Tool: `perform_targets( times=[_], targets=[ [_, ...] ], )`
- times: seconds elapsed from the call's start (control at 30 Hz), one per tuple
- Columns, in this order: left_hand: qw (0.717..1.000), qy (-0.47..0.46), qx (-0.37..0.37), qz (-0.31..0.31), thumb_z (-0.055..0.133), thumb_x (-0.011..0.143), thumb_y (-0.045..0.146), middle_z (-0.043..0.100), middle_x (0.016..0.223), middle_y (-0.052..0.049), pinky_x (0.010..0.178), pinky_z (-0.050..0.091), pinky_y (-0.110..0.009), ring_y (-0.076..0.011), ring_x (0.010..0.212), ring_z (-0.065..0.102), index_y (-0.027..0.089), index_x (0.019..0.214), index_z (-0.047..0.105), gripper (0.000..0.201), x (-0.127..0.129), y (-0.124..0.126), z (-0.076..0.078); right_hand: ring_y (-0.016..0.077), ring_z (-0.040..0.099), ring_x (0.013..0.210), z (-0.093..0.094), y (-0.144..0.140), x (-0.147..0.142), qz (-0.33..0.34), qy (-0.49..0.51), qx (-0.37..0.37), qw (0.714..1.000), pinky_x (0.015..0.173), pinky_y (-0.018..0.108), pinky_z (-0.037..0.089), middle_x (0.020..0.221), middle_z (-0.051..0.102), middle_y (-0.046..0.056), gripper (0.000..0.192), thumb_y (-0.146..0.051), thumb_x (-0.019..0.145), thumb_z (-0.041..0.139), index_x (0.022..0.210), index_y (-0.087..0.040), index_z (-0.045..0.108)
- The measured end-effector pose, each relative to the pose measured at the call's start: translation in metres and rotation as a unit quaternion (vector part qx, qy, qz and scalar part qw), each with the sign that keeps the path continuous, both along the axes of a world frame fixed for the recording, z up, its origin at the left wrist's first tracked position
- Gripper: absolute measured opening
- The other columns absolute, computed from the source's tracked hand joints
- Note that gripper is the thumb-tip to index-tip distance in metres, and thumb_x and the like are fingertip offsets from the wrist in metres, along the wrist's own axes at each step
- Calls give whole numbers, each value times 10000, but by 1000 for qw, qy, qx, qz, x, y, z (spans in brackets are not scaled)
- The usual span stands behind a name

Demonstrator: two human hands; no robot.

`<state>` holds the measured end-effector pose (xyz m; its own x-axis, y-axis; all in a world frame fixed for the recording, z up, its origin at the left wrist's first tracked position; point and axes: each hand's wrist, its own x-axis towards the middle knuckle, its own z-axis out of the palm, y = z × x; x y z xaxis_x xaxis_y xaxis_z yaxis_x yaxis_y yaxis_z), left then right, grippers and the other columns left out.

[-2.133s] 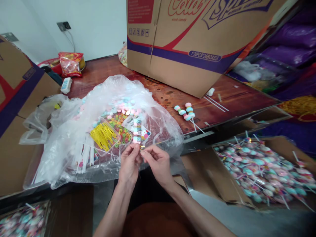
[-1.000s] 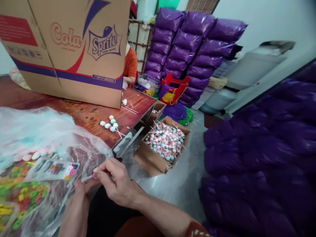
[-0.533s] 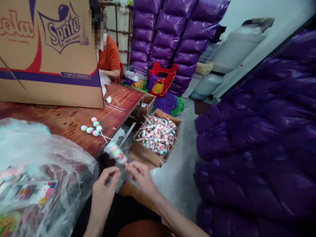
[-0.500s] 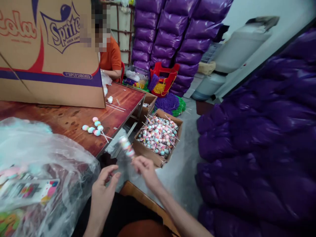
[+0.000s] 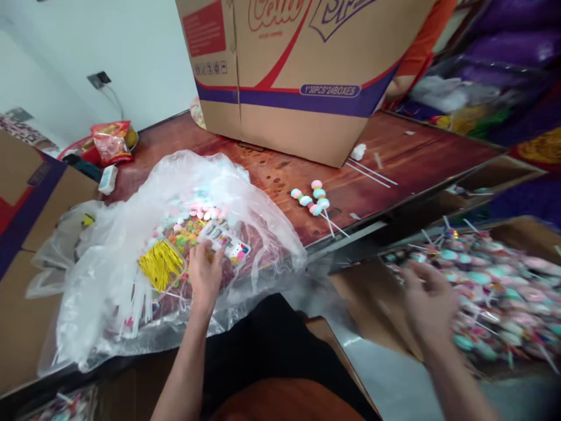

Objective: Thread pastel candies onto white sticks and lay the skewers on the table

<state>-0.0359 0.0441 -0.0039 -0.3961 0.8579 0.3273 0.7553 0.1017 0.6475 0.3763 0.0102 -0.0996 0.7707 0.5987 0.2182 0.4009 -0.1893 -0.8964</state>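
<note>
1. Centrally, head view: the left hand (image 5: 205, 273) reaches into a clear plastic bag (image 5: 131, 292) spread open on the counter (image 5: 280, 169). Its fingers (image 5: 199, 254) are curled down onto the contents beside a printed wrapper (image 5: 225, 241); whether they grip anything cannot be told.
2. Bag contents: a tray of yellow ties (image 5: 161, 264) just left of the hand, coloured ring candies (image 5: 188, 231) beyond it, pastel candies (image 5: 204, 204) farther back, white sticks (image 5: 138, 298) along the near edge.
3. Right hand (image 5: 427, 298): blurred, held over a box of wrapped lollipops (image 5: 486, 292) below the counter edge. Fingers spread loosely, apparently holding nothing, though the blur leaves this uncertain.
4. Counter, right of the bag: two unwrapped candy skewers (image 5: 312, 199) lying side by side; bare sticks (image 5: 370, 172) nearer the large cardboard carton (image 5: 302, 70) standing at the back.
5. Far left of the counter: a red snack packet (image 5: 113, 140) and a small white item (image 5: 107, 179).
6. Upper right: an orange sleeve (image 5: 423, 41) of another person behind the carton.
</note>
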Motion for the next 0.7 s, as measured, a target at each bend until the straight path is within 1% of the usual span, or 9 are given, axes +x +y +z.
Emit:
perform_targets(
  times=[0.03,0.1,0.2,0.27,0.37,0.43,0.53,0.63,0.7],
  targets=[
    [1000,23,-15,0,726,780,338,609,964,-62,783,469,-328,-219,873,586,220,1033,665,286,4,3,-1,165,589,551,-3,-4,-25,28,-4,7,1000,540,376,454,707,684,147,227,-371,798,744,808,-144,739],
    [997,66,-51,4,729,787,348,594,1022,-68,742,459,-321,-221,880,595,226,1010,674,260,14,8,-3,204,646,673,4,-13,-80,106,-51,44,992,612,371,509,840,712,142,240,-337,875,655,998,-151,742],
    [992,101,-76,6,675,837,307,596,1001,-69,680,421,-306,-209,828,597,210,838,690,98,21,14,-6,214,682,805,32,-26,-148,211,-116,121,963,736,372,553,948,718,99,199,-221,919,592,1073,-192,715],
    [994,81,-67,4,636,864,273,607,956,-67,671,404,-300,-203,816,595,204,775,688,124,18,15,-6,205,688,848,53,-31,-177,273,-110,161,942,764,352,562,965,719,86,217,-151,928,570,1093,-206,700],
    [999,-31,-24,-17,667,835,261,604,866,-39,681,406,-285,-168,737,562,204,752,695,105,11,10,-2,195,685,872,76,-32,-204,358,-77,176,914,790,334,562,967,718,83,231,-125,942,545,1097,-209,693],
    [992,-126,10,-28,716,785,267,591,793,-14,671,405,-268,-139,662,509,202,718,692,96,8,2,4,173,669,803,86,-26,-220,397,-26,141,907,745,312,561,992,708,87,213,-176,948,554,1114,-199,685],
    [962,-269,18,-51,772,724,304,588,714,7,621,391,-241,-121,612,468,194,698,694,137,9,-14,15,131,606,668,92,-8,-242,409,102,71,904,629,270,538,1011,694,81,275,-301,892,646,1137,-178,665],
    [927,-366,-10,-86,792,718,344,602,692,12,590,393,-222,-111,597,486,185,737,698,186,14,-30,21,114,529,583,93,10,-260,422,249,34,871,548,240,475,795,672,14,263,-360,798,715,977,-169,689],
    [921,-385,3,-67,795,731,363,605,693,17,601,406,-212,-107,611,504,185,761,684,212,19,-40,21,102,458,540,93,17,-266,430,309,28,848,512,226,409,637,584,-33,196,-362,776,716,799,-174,666]
  ],
)
